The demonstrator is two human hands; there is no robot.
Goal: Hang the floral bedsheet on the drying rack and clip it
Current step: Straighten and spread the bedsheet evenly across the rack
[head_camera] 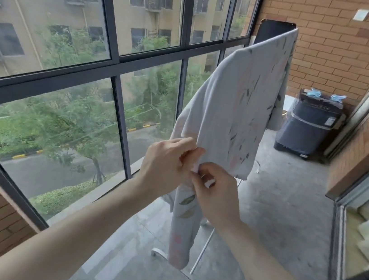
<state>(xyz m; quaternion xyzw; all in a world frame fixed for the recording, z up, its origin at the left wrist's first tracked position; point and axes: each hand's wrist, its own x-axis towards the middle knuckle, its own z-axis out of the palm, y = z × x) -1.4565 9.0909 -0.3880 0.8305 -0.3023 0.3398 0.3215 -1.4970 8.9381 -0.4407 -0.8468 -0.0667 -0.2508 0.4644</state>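
The floral bedsheet point(237, 109), pale grey with leaves and pink flowers, lies draped over the top of the drying rack, which it mostly hides. Only the rack's white foot point(185, 275) and thin legs show on the floor. My left hand point(166, 163) pinches the sheet's near edge with curled fingers. Right beside it, my right hand point(216, 194) grips the same bunched edge, and a long tail of sheet hangs down below both hands. Two blue clips point(327, 96) lie on the washing machine at the far end.
A dark washing machine point(308, 128) wrapped in plastic stands against the brick wall point(329, 46). Floor-to-ceiling windows point(118, 97) run along the left. A sliding door frame point(344, 209) lines the right. The grey floor point(282, 213) stretches between them.
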